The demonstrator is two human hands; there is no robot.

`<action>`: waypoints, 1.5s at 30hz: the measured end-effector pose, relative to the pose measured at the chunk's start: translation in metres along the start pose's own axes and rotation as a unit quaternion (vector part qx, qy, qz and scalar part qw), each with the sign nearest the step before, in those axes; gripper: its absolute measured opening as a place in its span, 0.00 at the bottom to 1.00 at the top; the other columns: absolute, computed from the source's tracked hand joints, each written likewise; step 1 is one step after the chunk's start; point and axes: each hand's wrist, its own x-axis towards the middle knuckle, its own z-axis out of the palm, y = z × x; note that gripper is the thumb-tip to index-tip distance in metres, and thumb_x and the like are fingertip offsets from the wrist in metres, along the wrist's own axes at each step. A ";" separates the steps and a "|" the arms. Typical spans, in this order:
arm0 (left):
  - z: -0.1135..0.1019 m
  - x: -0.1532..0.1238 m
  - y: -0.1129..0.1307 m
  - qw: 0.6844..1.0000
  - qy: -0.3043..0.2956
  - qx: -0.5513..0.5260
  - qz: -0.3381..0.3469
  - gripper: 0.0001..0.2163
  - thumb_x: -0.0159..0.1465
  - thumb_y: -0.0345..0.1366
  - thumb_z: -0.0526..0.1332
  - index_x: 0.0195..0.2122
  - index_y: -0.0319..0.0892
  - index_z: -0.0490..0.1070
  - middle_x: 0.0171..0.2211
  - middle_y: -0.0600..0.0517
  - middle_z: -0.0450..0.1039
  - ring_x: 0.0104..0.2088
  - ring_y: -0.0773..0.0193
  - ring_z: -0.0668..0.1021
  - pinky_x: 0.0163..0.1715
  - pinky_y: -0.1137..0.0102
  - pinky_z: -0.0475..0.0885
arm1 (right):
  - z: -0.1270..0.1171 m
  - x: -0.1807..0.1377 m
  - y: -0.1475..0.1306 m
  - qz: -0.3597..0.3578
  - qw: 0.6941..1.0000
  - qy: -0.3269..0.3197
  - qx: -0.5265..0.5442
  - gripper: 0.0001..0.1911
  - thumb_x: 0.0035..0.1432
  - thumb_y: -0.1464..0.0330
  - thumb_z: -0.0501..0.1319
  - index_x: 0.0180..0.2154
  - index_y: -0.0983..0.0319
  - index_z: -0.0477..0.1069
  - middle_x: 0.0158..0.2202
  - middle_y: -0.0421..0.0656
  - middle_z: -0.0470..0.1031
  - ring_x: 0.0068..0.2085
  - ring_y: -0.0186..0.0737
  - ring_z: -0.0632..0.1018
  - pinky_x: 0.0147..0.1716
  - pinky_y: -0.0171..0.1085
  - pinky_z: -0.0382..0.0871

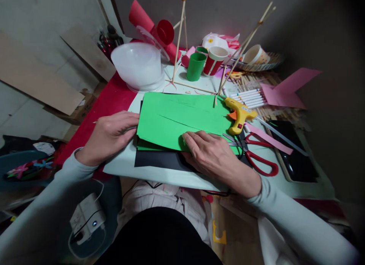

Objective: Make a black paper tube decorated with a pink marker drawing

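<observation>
Several sheets of green paper (pixel 182 109) lie stacked in front of me, partly over a black sheet (pixel 159 160). At the stack's left edge, my left hand (pixel 112 130) is closed, its fingertips partly hidden by the paper. My right hand (pixel 212 151) curls its fingers over the front edge of the green paper, with the thumb below. A yellow hot glue gun (pixel 241 113) rests at the stack's right end. Beside my right hand lie red-handled scissors (pixel 259 162), their blades pointing toward the paper.
Stick frames (pixel 179 40) stand behind the paper. Around them are a translucent plastic tub (pixel 138 65), a green cup (pixel 196 66) and a red-and-white cup (pixel 215 61). White markers (pixel 248 98), pink paper (pixel 285 94) and a dark phone-like device (pixel 293 151) lie right.
</observation>
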 end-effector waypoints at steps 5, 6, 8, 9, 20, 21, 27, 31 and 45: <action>-0.018 -0.018 -0.001 0.992 0.075 0.101 -0.022 0.10 0.71 0.42 0.61 0.46 0.47 0.80 0.46 0.54 0.82 0.45 0.58 0.82 0.54 0.59 0.76 | 0.000 0.005 0.015 0.067 0.996 0.052 0.025 0.12 0.67 0.73 0.52 0.32 0.61 0.70 0.22 0.41 0.70 0.23 0.37 0.67 0.24 0.40 0.46; -0.019 -0.022 -0.001 0.992 0.065 0.106 -0.013 0.10 0.71 0.42 0.61 0.46 0.47 0.80 0.44 0.53 0.82 0.45 0.58 0.82 0.53 0.59 0.76 | -0.002 0.007 0.022 0.099 0.992 0.054 0.054 0.11 0.67 0.72 0.53 0.32 0.61 0.69 0.20 0.39 0.67 0.21 0.36 0.65 0.24 0.39 0.46; -0.017 -0.031 0.000 0.994 -0.007 0.096 0.048 0.12 0.70 0.45 0.63 0.48 0.47 0.80 0.46 0.51 0.83 0.48 0.55 0.82 0.54 0.58 0.76 | -0.007 0.010 0.033 0.160 0.978 0.063 0.119 0.11 0.67 0.70 0.53 0.30 0.59 0.65 0.19 0.36 0.62 0.19 0.34 0.60 0.25 0.38 0.48; -0.014 -0.035 -0.001 0.990 -0.060 0.088 0.090 0.15 0.69 0.48 0.65 0.51 0.47 0.79 0.50 0.49 0.82 0.51 0.52 0.82 0.56 0.57 0.76 | -0.010 0.011 0.038 0.183 0.969 0.070 0.150 0.13 0.67 0.69 0.53 0.28 0.58 0.61 0.18 0.35 0.59 0.19 0.33 0.59 0.25 0.38 0.49; 0.006 -0.049 0.004 0.940 -0.140 0.195 0.242 0.16 0.72 0.34 0.60 0.59 0.38 0.74 0.59 0.42 0.78 0.63 0.49 0.76 0.65 0.52 0.71 | -0.010 0.013 0.051 0.216 0.921 0.158 0.283 0.18 0.69 0.65 0.53 0.26 0.56 0.50 0.20 0.32 0.47 0.20 0.32 0.53 0.24 0.37 0.46; 0.004 -0.049 0.006 0.938 -0.135 0.196 0.254 0.15 0.71 0.30 0.60 0.58 0.38 0.75 0.57 0.43 0.80 0.62 0.50 0.78 0.64 0.54 0.72 | -0.009 0.013 0.052 0.213 0.920 0.163 0.286 0.18 0.69 0.64 0.53 0.26 0.56 0.50 0.20 0.32 0.47 0.20 0.33 0.53 0.24 0.37 0.45; -0.011 -0.043 0.003 0.943 -0.133 0.147 0.266 0.17 0.69 0.27 0.60 0.59 0.42 0.74 0.55 0.46 0.81 0.55 0.57 0.83 0.61 0.63 0.75 | -0.006 0.013 0.055 0.209 0.917 0.171 0.293 0.17 0.69 0.65 0.53 0.27 0.56 0.52 0.21 0.32 0.50 0.22 0.33 0.55 0.26 0.38 0.46; -0.014 -0.034 0.008 0.961 -0.083 0.138 0.226 0.13 0.69 0.29 0.61 0.52 0.44 0.79 0.48 0.49 0.85 0.47 0.58 0.86 0.52 0.67 0.80 | -0.005 0.013 0.056 0.210 0.918 0.175 0.287 0.17 0.69 0.66 0.54 0.27 0.56 0.52 0.21 0.33 0.51 0.22 0.34 0.55 0.26 0.38 0.46; 0.008 0.047 0.040 0.975 0.143 0.089 0.148 0.05 0.69 0.31 0.64 0.40 0.39 0.81 0.56 0.44 0.80 0.54 0.57 0.80 0.57 0.59 0.73 | -0.007 0.012 0.054 0.156 0.924 0.189 0.292 0.11 0.70 0.67 0.56 0.32 0.60 0.65 0.23 0.34 0.58 0.23 0.32 0.59 0.27 0.36 0.50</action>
